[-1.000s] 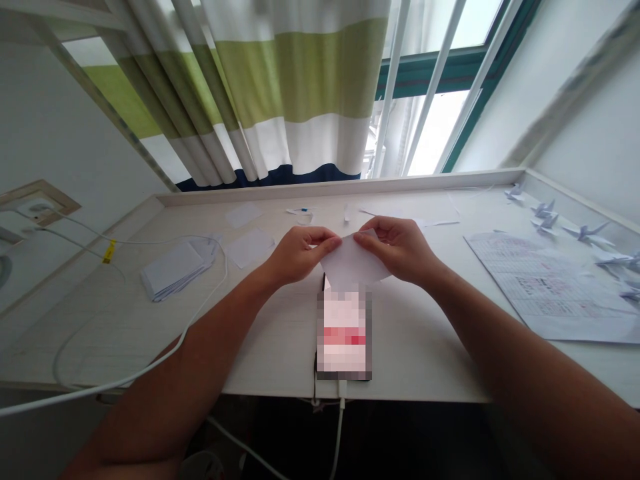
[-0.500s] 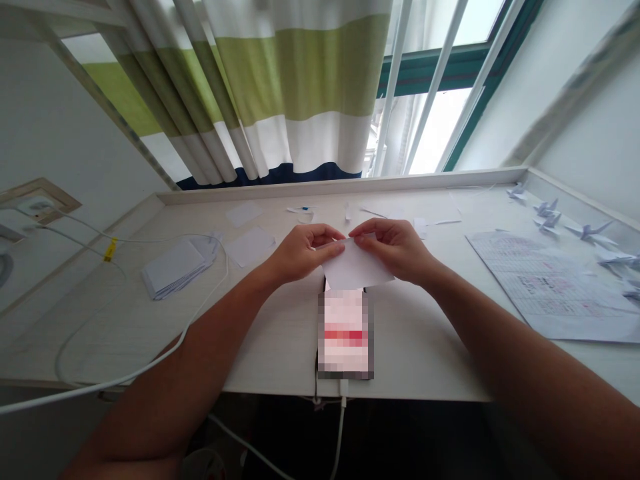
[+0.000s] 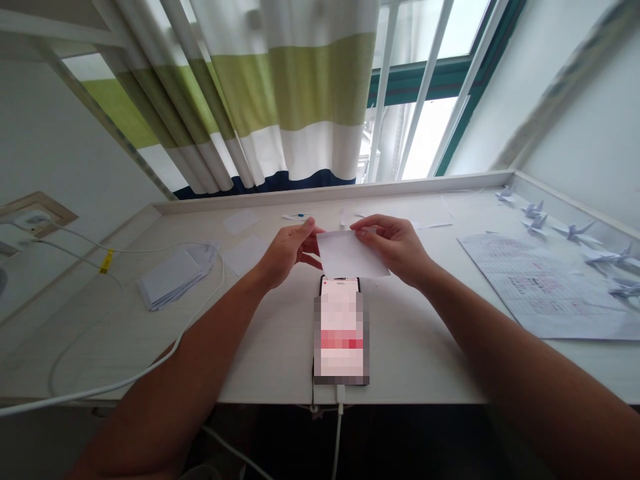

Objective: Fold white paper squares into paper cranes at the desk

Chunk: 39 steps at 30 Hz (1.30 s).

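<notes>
A small white sheet of paper [image 3: 353,255] is held up above the desk by my right hand [image 3: 395,245], whose thumb and fingers pinch its upper right part. At the paper's left edge is my left hand [image 3: 290,252], its thumb raised and apart from the fingers. Those fingertips reach to the edge or just behind it; whether they touch cannot be made out. Below the paper a phone [image 3: 341,333] lies on the desk with its screen lit and partly blurred out, a white charging cable [image 3: 340,413] plugged into its lower end.
A stack of white paper [image 3: 173,277] lies on the desk [image 3: 270,353] at left, near a long white cable [image 3: 197,317]. Written sheets [image 3: 540,287] lie at right, beside several folded paper cranes [image 3: 575,230]. Paper scraps lie toward the back; a curtain [image 3: 300,87] hangs behind.
My left thumb has lifted off the paper and the left fingers have spread at its edge. My right hand still pinches the paper. The view has shifted slightly.
</notes>
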### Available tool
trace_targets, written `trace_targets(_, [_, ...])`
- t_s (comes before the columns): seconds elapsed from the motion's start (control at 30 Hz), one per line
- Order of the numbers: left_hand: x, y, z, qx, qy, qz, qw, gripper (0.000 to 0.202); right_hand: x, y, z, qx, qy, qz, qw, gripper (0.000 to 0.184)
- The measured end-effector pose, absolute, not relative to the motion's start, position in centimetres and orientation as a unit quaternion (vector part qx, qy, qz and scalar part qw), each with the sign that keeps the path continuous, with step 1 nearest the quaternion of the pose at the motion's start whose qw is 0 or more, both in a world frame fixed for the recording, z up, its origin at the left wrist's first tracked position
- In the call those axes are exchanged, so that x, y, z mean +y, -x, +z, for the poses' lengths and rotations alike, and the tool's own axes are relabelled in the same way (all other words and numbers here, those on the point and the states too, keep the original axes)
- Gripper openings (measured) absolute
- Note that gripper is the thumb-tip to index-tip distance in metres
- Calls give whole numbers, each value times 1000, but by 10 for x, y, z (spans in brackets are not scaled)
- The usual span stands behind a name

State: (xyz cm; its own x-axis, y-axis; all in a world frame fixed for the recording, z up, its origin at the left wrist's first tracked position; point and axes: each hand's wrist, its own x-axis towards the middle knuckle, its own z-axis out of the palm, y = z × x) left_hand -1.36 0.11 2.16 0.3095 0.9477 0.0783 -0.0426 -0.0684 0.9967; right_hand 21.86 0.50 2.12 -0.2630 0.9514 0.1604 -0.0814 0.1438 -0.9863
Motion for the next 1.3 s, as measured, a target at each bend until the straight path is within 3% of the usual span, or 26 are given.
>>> trace_targets(0.27, [2,17,22,409,-611,417,534,41,6,-220,19,-606,365,520,479,23])
trace_targets(0.43, [2,19,23,425,-621,399,524,43,8,-222,19,-616,359,513,478,24])
trace_targets(0.97, [3,18,15,452,-727,373,358,41,8,-223,23,-651,362,499,443,36])
trace_targets(1.3, [0,15,16,445,-751,387,297,38,8,-221,16,-667,367,481,436,29])
